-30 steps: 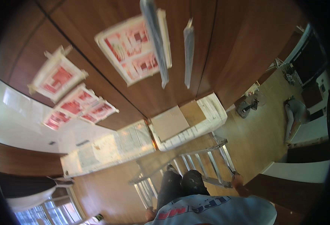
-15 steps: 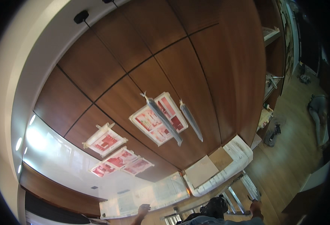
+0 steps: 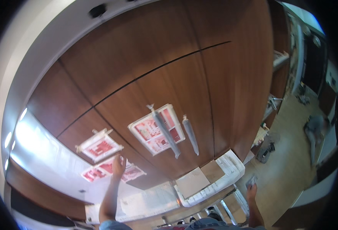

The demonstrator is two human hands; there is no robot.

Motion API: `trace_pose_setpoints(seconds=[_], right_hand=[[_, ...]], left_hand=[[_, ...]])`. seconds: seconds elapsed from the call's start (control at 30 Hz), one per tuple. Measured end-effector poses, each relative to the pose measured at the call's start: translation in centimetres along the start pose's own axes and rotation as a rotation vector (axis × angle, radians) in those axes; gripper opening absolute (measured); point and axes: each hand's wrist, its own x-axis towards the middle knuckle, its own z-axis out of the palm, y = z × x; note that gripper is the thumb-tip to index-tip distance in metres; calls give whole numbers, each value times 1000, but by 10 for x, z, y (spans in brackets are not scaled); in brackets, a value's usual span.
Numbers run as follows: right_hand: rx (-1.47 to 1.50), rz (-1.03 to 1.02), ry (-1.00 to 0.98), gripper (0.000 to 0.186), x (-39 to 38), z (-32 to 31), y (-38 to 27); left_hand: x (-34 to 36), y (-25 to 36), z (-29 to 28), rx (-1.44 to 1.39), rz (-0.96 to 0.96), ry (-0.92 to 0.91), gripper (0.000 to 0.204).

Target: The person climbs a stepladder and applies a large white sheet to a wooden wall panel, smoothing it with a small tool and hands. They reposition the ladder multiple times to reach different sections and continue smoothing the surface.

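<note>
My left hand (image 3: 118, 167) is raised in front of the printed sheets (image 3: 133, 173) with red pictures, its fingers apart and nothing seen in it. Whether it touches the sheets I cannot tell. Another red-printed sheet (image 3: 100, 147) is taped just above that hand. Low on the right, my right hand (image 3: 251, 190) is closed round a small grey, shiny object (image 3: 252, 179), blurred and too small to name. Below and between my arms stands a metal ladder (image 3: 228, 211).
Two wrapped hanging tubes (image 3: 165, 132) (image 3: 191, 136) hang before a larger taped sheet (image 3: 145, 135) on the brown panel wall (image 3: 165, 82). A covered counter (image 3: 236, 167) carries a flat board (image 3: 192, 183). Another person (image 3: 314, 132) is at the far right, beyond a fan (image 3: 267, 152) on the floor.
My left hand has risen from low down to the printed sheets. My right hand has come up off the ladder side, the grey object now showing in it. The view has shifted slightly.
</note>
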Motion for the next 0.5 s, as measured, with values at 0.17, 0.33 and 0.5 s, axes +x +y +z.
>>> trace_pose_setpoints(seconds=[0.17,0.33,0.5], right_hand=[[490,-340,-31,46,176,-31,-198],[972,-335,-266,45,260,-81,-416],[1167,-534,-342,45,304,-119,-608]], left_hand=[[145,45,-58,9,30,271,26],[245,66,-122,115,210,632,26],[316,58,-153,216,147,882,30]])
